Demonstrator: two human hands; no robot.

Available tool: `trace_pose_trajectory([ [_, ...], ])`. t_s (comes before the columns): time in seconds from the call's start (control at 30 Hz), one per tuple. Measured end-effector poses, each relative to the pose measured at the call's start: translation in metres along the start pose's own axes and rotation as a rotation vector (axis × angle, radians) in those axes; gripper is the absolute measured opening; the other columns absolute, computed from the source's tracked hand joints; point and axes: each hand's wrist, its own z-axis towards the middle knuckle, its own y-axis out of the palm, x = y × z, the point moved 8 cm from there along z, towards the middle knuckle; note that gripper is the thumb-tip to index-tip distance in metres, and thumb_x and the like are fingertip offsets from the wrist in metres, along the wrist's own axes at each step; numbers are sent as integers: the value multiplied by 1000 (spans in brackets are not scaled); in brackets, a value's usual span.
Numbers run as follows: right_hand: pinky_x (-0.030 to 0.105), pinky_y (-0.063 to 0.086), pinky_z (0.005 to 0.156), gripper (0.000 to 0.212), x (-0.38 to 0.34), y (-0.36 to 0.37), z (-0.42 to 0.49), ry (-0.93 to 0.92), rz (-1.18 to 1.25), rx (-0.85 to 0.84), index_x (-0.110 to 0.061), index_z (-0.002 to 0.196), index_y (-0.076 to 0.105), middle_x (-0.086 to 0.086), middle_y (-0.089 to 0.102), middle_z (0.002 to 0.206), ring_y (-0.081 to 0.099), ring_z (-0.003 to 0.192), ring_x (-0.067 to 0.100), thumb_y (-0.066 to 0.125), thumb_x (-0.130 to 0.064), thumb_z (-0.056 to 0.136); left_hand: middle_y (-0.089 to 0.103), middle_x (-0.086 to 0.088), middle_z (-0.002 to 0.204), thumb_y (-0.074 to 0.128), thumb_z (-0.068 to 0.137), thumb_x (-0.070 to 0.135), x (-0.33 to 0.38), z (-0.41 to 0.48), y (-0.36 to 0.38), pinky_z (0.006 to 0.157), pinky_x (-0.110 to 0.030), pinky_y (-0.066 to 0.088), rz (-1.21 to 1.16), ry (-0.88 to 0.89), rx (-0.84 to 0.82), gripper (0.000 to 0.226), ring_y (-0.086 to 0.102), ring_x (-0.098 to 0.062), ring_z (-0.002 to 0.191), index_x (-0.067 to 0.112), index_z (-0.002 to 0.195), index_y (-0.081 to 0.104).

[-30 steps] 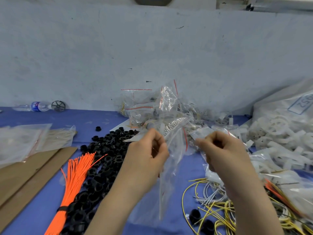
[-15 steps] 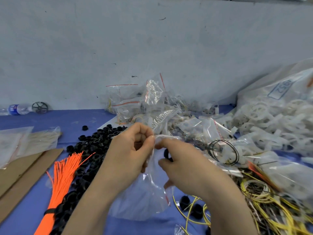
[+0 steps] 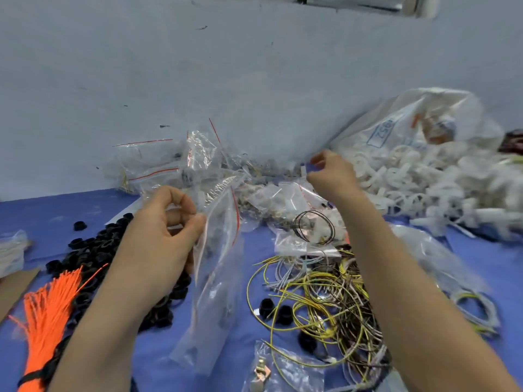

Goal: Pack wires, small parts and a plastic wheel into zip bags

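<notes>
A clear zip bag (image 3: 218,267) hung over the blue counter (image 3: 56,210), held at its upper edge by the left hand (image 3: 158,236), whose fingers (image 3: 195,224) pinched the plastic beside the red seal line. Dark small parts showed faintly inside it. The right hand (image 3: 331,176) was well apart, reaching toward the heap of white plastic wheels (image 3: 418,179), its fingers curled round a small white piece (image 3: 304,169) too blurred to identify. Between the forearms lay a tangle of yellow and grey wires (image 3: 317,295). To the left sat a pile of black rings (image 3: 93,250) and a bundle of orange ties (image 3: 48,309). More filled bags (image 3: 169,165) were piled against the wall.
</notes>
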Motion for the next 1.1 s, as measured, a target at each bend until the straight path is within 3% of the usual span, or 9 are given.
trace_pose_trajectory([
  [0.1,34,43,97,56,51,45,13,-11,-299,-189,-12,138,42,13,44,138,46,122,29,53,-3,84,59,7,52,60,91,4,4,-4,-4,36,-13,35,4,32,7,20,41,-7,36,16,79,49],
  [0.3,36,36,103,72,80,67,5,-67,-328,-325,-15,147,26,13,33,147,39,130,30,65,-21,86,61,8,54,61,91,8,8,-3,-11,35,-10,33,44,86,52,20,41,-4,32,20,79,50],
  [0.47,32,43,77,25,59,46,-6,-276,-263,-53,-10,112,53,12,54,116,56,97,28,54,-7,88,62,7,55,62,91,10,5,-4,-19,35,-11,32,36,85,59,23,41,-5,32,24,76,50],
  [0.53,27,43,72,20,62,59,-12,-260,-285,-269,-13,107,58,8,63,108,58,89,21,60,-22,90,61,8,55,62,91,10,5,-1,-21,35,-10,33,22,87,62,26,42,-5,33,26,75,50],
  [0.63,28,42,87,67,75,84,-36,-278,-499,-571,-21,133,46,1,48,128,52,107,19,69,-51,78,62,9,55,62,90,9,6,1,-19,36,-10,35,14,109,51,29,44,-4,34,29,74,51],
  [0.7,33,42,95,75,78,90,-45,-314,-594,-583,-23,137,42,0,43,134,49,115,22,71,-54,74,62,9,55,63,90,9,8,1,-17,35,-9,34,16,129,58,28,44,-3,33,29,75,51],
  [0.9,34,49,81,32,80,94,-46,-330,-673,-580,-17,118,59,7,62,114,57,100,24,59,-29,88,64,8,59,63,89,9,9,2,-9,35,-10,36,27,150,34,25,49,-4,35,28,78,52],
  [1.03,34,50,72,53,86,92,-40,-243,-746,-501,-14,106,56,4,61,100,59,91,24,62,-60,79,64,7,58,63,89,7,10,0,-7,35,-10,35,18,150,19,28,46,-5,34,29,77,52],
  [1.1,33,45,69,41,80,97,-40,-303,-825,-433,-16,100,56,4,60,98,59,93,26,59,-54,83,64,5,59,63,88,7,11,-2,-6,35,-10,35,25,146,15,28,46,-6,33,28,76,52],
])
